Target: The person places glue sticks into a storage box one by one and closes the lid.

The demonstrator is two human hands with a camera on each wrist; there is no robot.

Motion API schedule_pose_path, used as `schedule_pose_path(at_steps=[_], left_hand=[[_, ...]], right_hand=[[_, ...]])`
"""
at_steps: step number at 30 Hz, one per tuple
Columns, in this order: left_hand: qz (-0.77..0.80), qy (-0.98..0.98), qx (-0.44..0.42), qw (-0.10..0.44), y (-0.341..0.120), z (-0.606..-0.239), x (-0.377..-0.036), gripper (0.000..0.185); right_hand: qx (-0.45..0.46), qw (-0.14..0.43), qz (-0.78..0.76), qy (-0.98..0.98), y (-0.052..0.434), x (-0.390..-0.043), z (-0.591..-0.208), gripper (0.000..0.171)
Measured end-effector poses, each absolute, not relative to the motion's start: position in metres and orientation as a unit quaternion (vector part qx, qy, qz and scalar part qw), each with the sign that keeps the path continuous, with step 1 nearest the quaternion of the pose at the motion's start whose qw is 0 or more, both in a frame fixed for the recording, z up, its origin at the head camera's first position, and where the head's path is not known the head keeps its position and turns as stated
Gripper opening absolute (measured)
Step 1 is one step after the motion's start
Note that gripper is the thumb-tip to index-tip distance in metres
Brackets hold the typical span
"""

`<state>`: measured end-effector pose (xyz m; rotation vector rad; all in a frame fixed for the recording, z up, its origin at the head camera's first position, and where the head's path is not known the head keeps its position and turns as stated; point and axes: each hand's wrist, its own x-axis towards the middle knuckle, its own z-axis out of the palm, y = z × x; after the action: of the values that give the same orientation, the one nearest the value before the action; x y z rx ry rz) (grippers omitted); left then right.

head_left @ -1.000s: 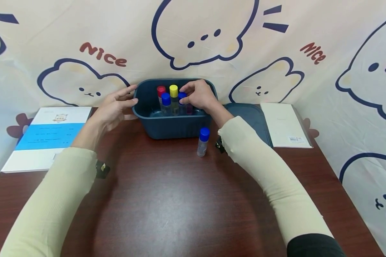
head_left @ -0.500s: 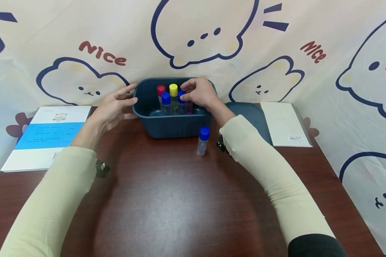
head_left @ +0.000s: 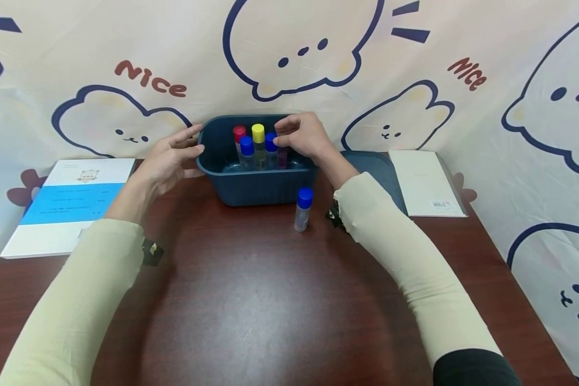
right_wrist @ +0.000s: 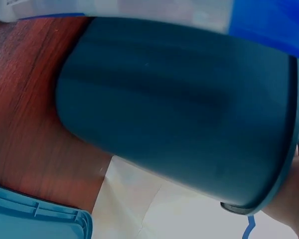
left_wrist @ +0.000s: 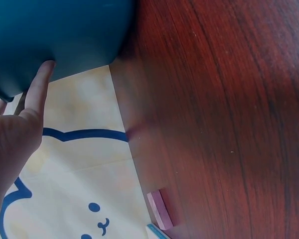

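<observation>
Cream cloth printed with navy-outlined cartoon bears and the red word "Nice" hangs behind a dark red-brown wooden surface, whose near half lies bare. Against the cloth stands a dark blue plastic tub, with its flat blue lid lying to its right. A white and blue booklet lies at the left edge and a cream booklet at the right; their print is too small to read. Inside the tub, capped clear vials stand upright: red, yellow and blue. The right hand pinches a blue-capped vial in the tub, its grip closed on the cap. The left hand lies relaxed with straight fingers touching the tub's left wall. Another blue-capped vial stands upright on the surface just before the tub.
</observation>
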<state>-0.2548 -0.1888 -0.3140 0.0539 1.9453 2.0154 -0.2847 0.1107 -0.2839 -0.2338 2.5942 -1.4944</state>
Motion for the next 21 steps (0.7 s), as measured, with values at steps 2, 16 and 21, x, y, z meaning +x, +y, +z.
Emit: schedule_pose_path(at_steps=[2,16,21], left_hand=[[0.710,0.684,0.019,0.168,-0.189,-0.314,-0.255,0.062],[0.711,0.682,0.020,0.169,-0.191,-0.314,-0.254,0.063],[0.713,0.681,0.019,0.170,-0.191,-0.315,-0.254,0.061]], right_hand=[[-0.083,0.065,-0.504,0.857,0.112,-0.285,-0.283,0.036],[-0.127,0.053,-0.577,0.805,0.131,-0.268,-0.271,0.034],[-0.134,0.056,-0.582,0.800,0.140,-0.260,-0.269,0.036]])
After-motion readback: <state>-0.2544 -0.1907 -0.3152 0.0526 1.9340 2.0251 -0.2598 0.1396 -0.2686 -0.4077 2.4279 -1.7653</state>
